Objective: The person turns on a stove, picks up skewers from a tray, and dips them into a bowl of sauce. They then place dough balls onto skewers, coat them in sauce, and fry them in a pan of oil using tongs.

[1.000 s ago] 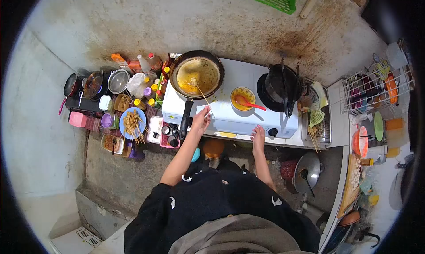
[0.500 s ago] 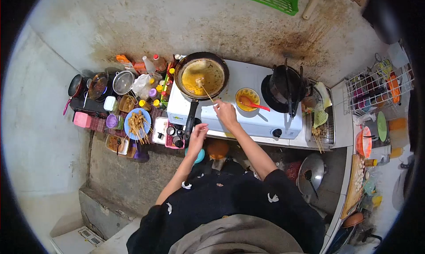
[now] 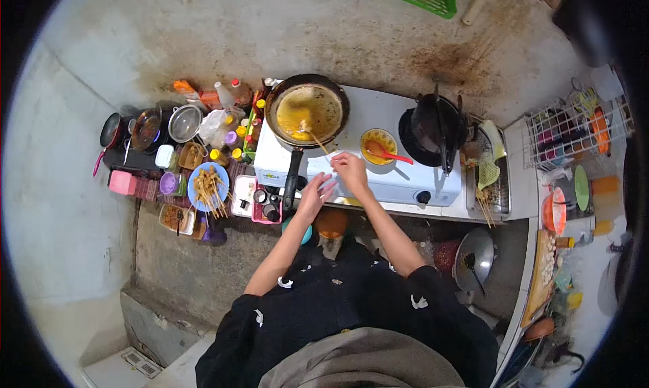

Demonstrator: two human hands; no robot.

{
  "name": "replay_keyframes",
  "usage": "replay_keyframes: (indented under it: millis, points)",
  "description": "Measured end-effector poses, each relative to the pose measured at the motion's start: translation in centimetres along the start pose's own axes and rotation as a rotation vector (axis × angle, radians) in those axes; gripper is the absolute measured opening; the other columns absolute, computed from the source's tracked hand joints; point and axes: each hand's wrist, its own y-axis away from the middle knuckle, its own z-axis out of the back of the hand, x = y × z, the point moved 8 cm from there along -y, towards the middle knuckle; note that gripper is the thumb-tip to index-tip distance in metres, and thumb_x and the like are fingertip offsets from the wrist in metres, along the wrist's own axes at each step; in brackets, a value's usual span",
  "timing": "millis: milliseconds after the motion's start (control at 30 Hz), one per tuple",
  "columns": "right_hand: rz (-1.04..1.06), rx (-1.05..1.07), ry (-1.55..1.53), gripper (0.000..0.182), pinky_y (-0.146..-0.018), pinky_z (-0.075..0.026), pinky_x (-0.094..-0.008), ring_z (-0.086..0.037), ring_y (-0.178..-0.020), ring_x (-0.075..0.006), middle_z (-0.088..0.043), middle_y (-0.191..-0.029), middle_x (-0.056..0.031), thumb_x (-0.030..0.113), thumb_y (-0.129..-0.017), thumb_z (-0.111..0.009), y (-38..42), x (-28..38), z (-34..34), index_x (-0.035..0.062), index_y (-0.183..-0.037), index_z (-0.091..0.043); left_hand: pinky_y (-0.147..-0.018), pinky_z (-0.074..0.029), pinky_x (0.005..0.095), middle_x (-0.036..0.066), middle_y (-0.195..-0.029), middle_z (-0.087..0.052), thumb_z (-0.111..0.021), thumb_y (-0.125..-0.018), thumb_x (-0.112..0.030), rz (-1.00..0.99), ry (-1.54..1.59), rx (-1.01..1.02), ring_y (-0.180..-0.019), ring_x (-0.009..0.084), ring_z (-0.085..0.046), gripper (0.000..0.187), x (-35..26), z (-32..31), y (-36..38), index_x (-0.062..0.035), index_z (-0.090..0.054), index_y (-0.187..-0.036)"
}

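Observation:
My right hand (image 3: 351, 173) pinches the bare end of a thin wooden skewer (image 3: 318, 141) at the stove's front. The skewer slants up and left over the rim of a dark frying pan (image 3: 271, 117), its pale food-covered tip lying in the yellow, oily layer inside. Just below and left of it, my left hand (image 3: 316, 197) is raised with fingers apart and nothing in it, right of the pan's black handle (image 3: 293, 175). A patterned yellow bowl (image 3: 378, 135) with orange-red liquid and a red spoon (image 3: 399, 159) stands right of my right hand.
The white stove (image 3: 433, 185) also carries a dark pot (image 3: 433, 131) on its right burner. To the left, a blue plate (image 3: 195, 197) holds several skewers among bottles and jars. More skewers (image 3: 485, 205) lie on a rack at right. A wok (image 3: 481, 246) sits below.
The skewer's tip has moved down toward the pan's near side. My left hand has shifted right, closer to my right hand, its fingers now more spread.

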Motion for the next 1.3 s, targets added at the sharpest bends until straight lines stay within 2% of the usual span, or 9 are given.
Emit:
replay_keyframes:
  millis: [233, 333, 433, 633, 667, 800, 967, 1067, 1300]
  points:
    - [0.343, 0.031, 0.170, 0.019, -0.073, -0.043, -0.0327, -0.056, -0.081, -0.0267, -0.059, -0.085, -0.0137, 0.013, -0.075, -0.055, 4.3, 4.9, 3.5, 0.0031, -0.089, -0.061, -0.071, -0.042, 0.0236, 0.000, -0.098, -0.055, -0.056, -0.080, -0.026, 0.021, 0.104, -0.204, -0.084, 0.0125, -0.052, 0.027, 0.9, -0.1, -2.8, -0.0074, -0.054, -0.100]
    - [0.254, -0.039, 0.095, 0.015, -0.074, -0.042, -0.0315, -0.056, -0.083, -0.0256, -0.059, -0.086, -0.0125, 0.011, -0.075, -0.055, 6.2, 6.1, 9.4, 0.0028, -0.085, -0.061, -0.067, -0.043, 0.0212, 0.000, -0.096, -0.056, -0.060, -0.077, -0.025, 0.047, 0.095, -0.213, -0.076, 0.0102, -0.052, 0.027, 1.1, -0.7, -3.3, -0.0084, -0.055, -0.098]
    - [0.215, -0.517, 0.154, 0.012, -0.071, -0.043, -0.0342, -0.055, -0.078, -0.0249, -0.055, -0.084, -0.0120, 0.008, -0.073, -0.057, 7.7, 4.3, 19.1, 0.0020, -0.083, -0.058, -0.066, -0.044, 0.0222, 0.001, -0.095, -0.053, -0.063, -0.074, -0.027, 0.052, 0.083, -0.186, -0.075, 0.0106, -0.050, 0.033, 1.5, -1.4, -3.9, -0.0092, -0.054, -0.101]
    - [-0.136, -0.796, 0.544, 0.069, -0.086, -0.035, -0.0380, -0.042, -0.100, -0.0375, -0.035, -0.111, -0.0255, 0.024, -0.066, -0.068, 5.9, -5.4, 28.0, -0.0014, -0.117, -0.030, -0.074, -0.044, 0.0268, 0.004, -0.099, -0.045, -0.066, -0.071, -0.030, 0.055, 0.041, -0.261, -0.081, 0.0145, -0.048, 0.049, 1.5, -1.3, -4.0, -0.0075, -0.045, -0.109]
    - [-0.253, -0.659, 0.423, 0.082, -0.091, -0.032, -0.0385, -0.037, -0.105, -0.0429, -0.027, -0.116, -0.0304, 0.022, -0.064, -0.069, 5.0, -6.7, 27.9, -0.0027, -0.123, -0.016, -0.074, -0.044, 0.0268, 0.004, -0.099, -0.045, -0.066, -0.071, -0.030, 0.048, 0.045, -0.265, -0.081, 0.0145, -0.048, 0.049, 1.4, -1.2, -4.1, -0.0075, -0.045, -0.109]
    - [-0.346, -0.494, 0.387, 0.075, -0.090, -0.032, -0.0403, -0.036, -0.107, -0.0432, -0.027, -0.117, -0.0324, 0.007, -0.068, -0.062, 3.4, -8.4, 26.8, -0.0050, -0.122, -0.011, -0.075, -0.044, 0.0271, 0.003, -0.097, -0.047, -0.065, -0.072, -0.029, 0.010, 0.010, -0.225, -0.081, 0.0142, -0.049, 0.046, 1.3, -1.2, -3.7, -0.0068, -0.045, -0.108]
    - [-0.234, -0.606, 0.493, 0.068, -0.088, -0.032, -0.0396, -0.038, -0.106, -0.0423, -0.032, -0.115, -0.0335, 0.001, -0.067, -0.055, 4.4, -6.7, 27.1, -0.0032, -0.121, -0.014, -0.071, -0.045, 0.0258, 0.003, -0.098, -0.050, -0.063, -0.074, -0.028, 0.028, -0.021, -0.202, -0.075, 0.0110, -0.047, 0.043, 1.6, -0.8, -3.8, -0.0073, -0.046, -0.108]
    - [-0.147, -0.684, 0.312, 0.064, -0.087, -0.033, -0.0386, -0.043, -0.104, -0.0392, -0.040, -0.112, -0.0296, 0.006, -0.068, -0.055, 7.3, -1.8, 27.5, -0.0039, -0.121, -0.021, -0.069, -0.045, 0.0235, 0.001, -0.097, -0.050, -0.062, -0.075, -0.031, 0.022, -0.021, -0.191, -0.075, 0.0102, -0.047, 0.037, 1.3, -1.0, -3.6, -0.0100, -0.050, -0.104]
    - [-0.052, -0.320, 0.040, 0.056, -0.078, -0.040, -0.0323, -0.054, -0.091, -0.0303, -0.055, -0.097, -0.0224, 0.045, -0.080, -0.049, 6.0, -0.5, 19.3, -0.0029, -0.110, -0.045, -0.058, -0.040, 0.0157, -0.001, -0.092, -0.052, -0.053, -0.082, -0.025, -0.066, -0.100, -0.184, -0.065, 0.0056, -0.044, 0.029, -0.4, -0.3, -3.0, -0.0089, -0.053, -0.105]
